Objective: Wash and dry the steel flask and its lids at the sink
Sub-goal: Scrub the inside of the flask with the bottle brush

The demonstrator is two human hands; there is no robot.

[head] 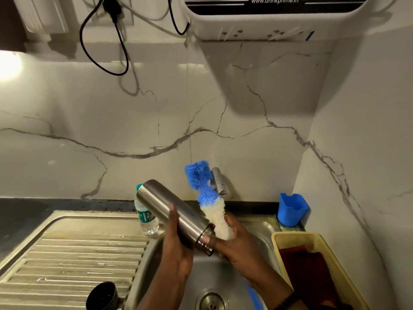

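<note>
Steel flask (172, 211) tilted above sink (257, 227), open mouth low, left hand (176, 238) wrapped round its body, right hand (237, 242) gripping bottle brush (210, 198) beside the mouth, bristles up near tap (219, 181), dark lid (102, 296) left of sink on drainboard (67, 253).

Surface (26, 211), as I see it: dark counter with steel sink (257, 229) and ribbed drainboard (73, 258). On drainboard: plastic water bottle (146, 218), dark cup (104, 296), possibly a lid. Right: blue holder (291, 209), yellow basket (335, 265).

Water purifier (268, 16) reads "www.drinkprime.in"; plastic bottle (146, 217) label unreadable.
</note>
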